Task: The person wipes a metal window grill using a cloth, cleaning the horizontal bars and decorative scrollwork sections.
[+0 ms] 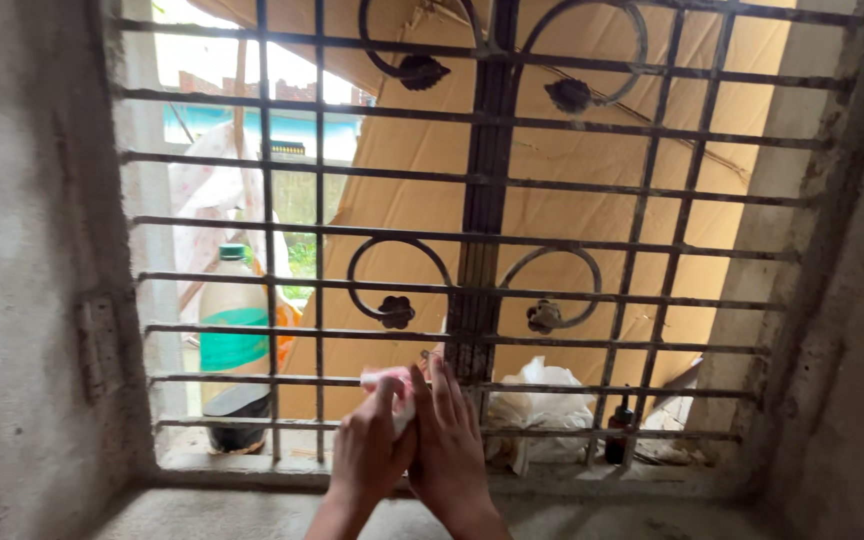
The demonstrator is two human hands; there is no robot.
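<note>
Both hands pressed together at the window grille (482,240): left hand (367,455) and right hand (449,450) closed flat around a pink packet (389,385) between their fingertips, seemingly rubbing it; firmer grip needed next.

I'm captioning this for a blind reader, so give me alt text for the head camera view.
Two bare hands, left hand and right hand, press together around a small pink and white object at an iron window grille. Behind the bars stand a green-labelled bottle, a white plastic bag, a small dark bottle and cardboard sheet.
</note>
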